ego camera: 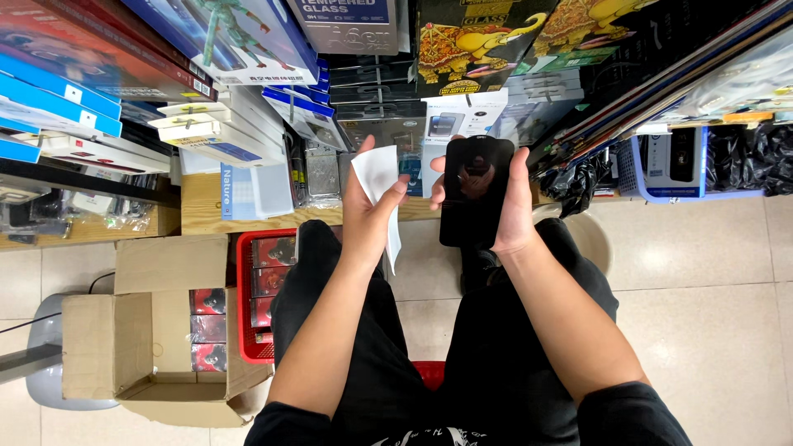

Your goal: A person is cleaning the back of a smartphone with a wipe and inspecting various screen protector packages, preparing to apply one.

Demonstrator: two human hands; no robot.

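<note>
Shelves crowded with flat boxed packages (248,124) fill the background, above a pale tiled floor (710,289); the person is seated, the knees in black trousers (462,347) seen from above.

A black glossy phone (475,194) is held upright in front of the shelves by the right hand (512,206). It is gripped at its two long edges, the thumb on the left edge and the fingers wrapped behind the right edge, so this hand is closed around it. Its dark face is turned toward the camera and a reflection is seen on it.

Just beside it, a small white wipe (378,177) is pinched by the left hand (368,215) between thumb and fingers; the lower part of the wipe hangs loose below the palm. The wipe and the phone are near, but they are not touching.

It is judged that the wiping of the glass is the step in hand, at its start. For the next move, the wipe must be brought flat on the face while the phone is kept steady at its edges.

Lower left, an open cardboard box (132,330) and a red basket (244,297) with small packets are set on the floor.
</note>
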